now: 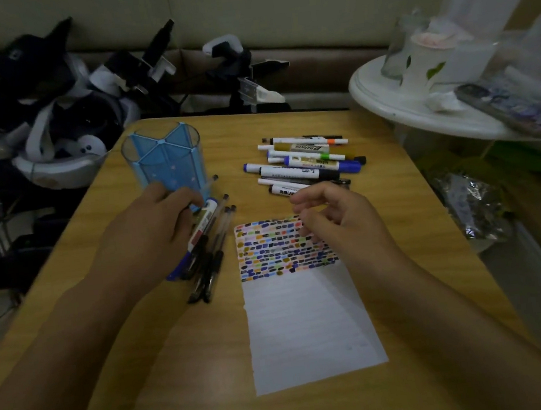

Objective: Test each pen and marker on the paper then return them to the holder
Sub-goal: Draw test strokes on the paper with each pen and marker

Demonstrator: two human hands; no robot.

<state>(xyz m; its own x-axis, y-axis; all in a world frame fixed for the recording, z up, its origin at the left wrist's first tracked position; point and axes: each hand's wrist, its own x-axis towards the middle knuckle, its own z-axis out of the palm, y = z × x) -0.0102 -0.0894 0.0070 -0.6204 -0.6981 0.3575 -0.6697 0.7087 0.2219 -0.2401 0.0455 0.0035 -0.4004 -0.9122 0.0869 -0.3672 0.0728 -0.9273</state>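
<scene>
We are working with the paper as our landmark: it is lying flat on the desk, its far end filled with rows of small coloured test marks and its near part blank. Our right hand is hovering over the marked end, fingers loosely curled toward the thumb and, as far as we can tell, holding nothing. Just left of the paper, a small bundle of pens is lying on the desk, and our left hand is resting on its far end with fingers curled around a white-barrelled marker there; how firmly they are gripping it we cannot tell. Beyond that hand, left of and beyond the paper, the blue-and-clear holder is standing upright and appears empty. Beyond the paper's far edge, a second heap of markers is lying, well apart from the holder. We judge that we are between tests: the pile by our left hand looks like the sorted group, and the next move is calling for either lifting those into the holder's compartments or reaching the right hand past the paper for a fresh marker, uncapping it and making a mark on the paper.
</scene>
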